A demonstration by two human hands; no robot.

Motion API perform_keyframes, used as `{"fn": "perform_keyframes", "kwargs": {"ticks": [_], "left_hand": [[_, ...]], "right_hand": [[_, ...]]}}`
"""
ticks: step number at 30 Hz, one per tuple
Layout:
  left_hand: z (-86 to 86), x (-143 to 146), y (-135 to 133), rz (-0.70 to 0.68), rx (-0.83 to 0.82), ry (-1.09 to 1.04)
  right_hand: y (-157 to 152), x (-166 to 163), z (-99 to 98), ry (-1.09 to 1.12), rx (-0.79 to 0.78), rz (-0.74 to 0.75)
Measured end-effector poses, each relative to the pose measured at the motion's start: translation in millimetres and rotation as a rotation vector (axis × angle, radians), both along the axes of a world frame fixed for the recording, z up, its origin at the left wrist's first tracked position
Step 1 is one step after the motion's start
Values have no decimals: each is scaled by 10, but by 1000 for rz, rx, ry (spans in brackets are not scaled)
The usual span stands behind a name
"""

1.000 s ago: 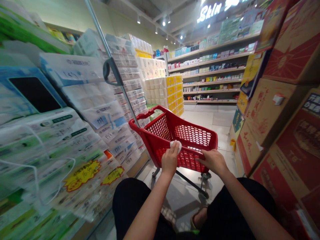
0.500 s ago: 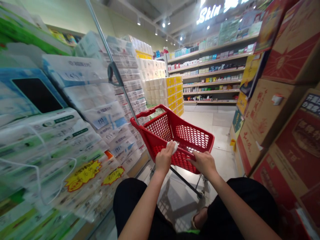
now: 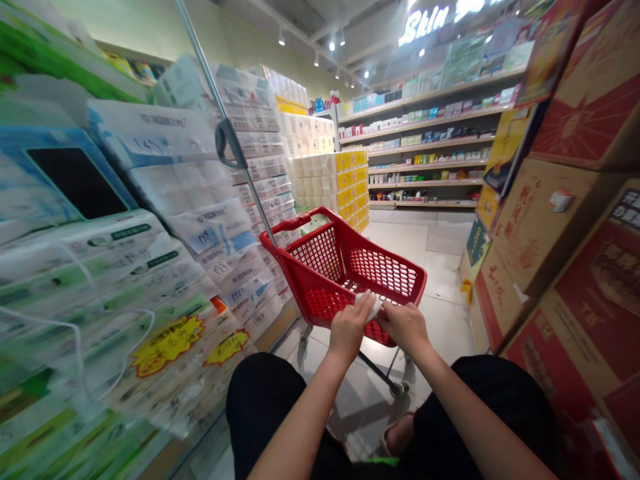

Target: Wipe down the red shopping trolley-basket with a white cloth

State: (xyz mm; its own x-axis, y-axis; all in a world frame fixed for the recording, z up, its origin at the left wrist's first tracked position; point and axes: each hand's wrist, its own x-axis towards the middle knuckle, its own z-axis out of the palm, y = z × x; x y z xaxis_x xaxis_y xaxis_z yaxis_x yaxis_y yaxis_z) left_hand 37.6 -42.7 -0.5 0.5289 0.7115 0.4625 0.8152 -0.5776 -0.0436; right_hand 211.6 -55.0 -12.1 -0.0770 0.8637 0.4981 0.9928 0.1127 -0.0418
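A red plastic shopping cart (image 3: 345, 267) stands on the aisle floor in front of me, tilted a little. My left hand (image 3: 349, 328) presses a white cloth (image 3: 369, 305) against the cart's near rim, fingers closed over it. Right beside it, my right hand (image 3: 406, 327) grips the same near rim. The two hands almost touch. My arms reach forward over my knees in black trousers.
Stacked tissue packs with yellow price tags (image 3: 165, 347) fill the left side. A metal pole with a grey handle (image 3: 227, 143) leans there. Cardboard boxes (image 3: 560, 220) are piled on the right. Shelves of products (image 3: 425, 147) line the far end of the tiled aisle.
My left hand has slid the cloth rightwards along the cart's near rim, ending next to my right hand. The cart has shifted slightly.
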Motion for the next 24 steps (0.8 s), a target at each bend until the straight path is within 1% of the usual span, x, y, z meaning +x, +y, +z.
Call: {"fn": "perform_keyframes", "kwargs": {"ticks": [2, 4, 7, 9, 11, 13, 15, 17, 19, 22, 24], "left_hand": [[57, -100, 88, 24, 2, 4], [105, -208, 187, 77, -6, -18], [131, -323, 290, 134, -31, -53], [122, -353, 318, 141, -48, -68], [109, -351, 328, 137, -62, -84], [105, -333, 337, 132, -74, -100], [110, -309, 354, 136, -87, -107], [119, -280, 375, 152, -96, -108], [123, -240, 385, 173, -96, -106], [92, -140, 334, 180, -80, -99], [40, -53, 242, 154, -60, -84]], "right_hand": [[-17, -7, 0, -6, 4, -6], [-34, -25, 1, -8, 10, -14], [-45, -21, 35, 1, -17, 0], [-32, 54, 94, 9, -78, 81], [-1, 200, 172, 5, -137, 215], [42, 389, 238, -20, -155, 341], [87, 564, 263, -53, -153, 416], [124, 680, 238, -70, -142, 422], [147, 722, 182, -68, -112, 397], [151, 677, 106, -63, -69, 383], [133, 604, 84, -65, -61, 372]]}}
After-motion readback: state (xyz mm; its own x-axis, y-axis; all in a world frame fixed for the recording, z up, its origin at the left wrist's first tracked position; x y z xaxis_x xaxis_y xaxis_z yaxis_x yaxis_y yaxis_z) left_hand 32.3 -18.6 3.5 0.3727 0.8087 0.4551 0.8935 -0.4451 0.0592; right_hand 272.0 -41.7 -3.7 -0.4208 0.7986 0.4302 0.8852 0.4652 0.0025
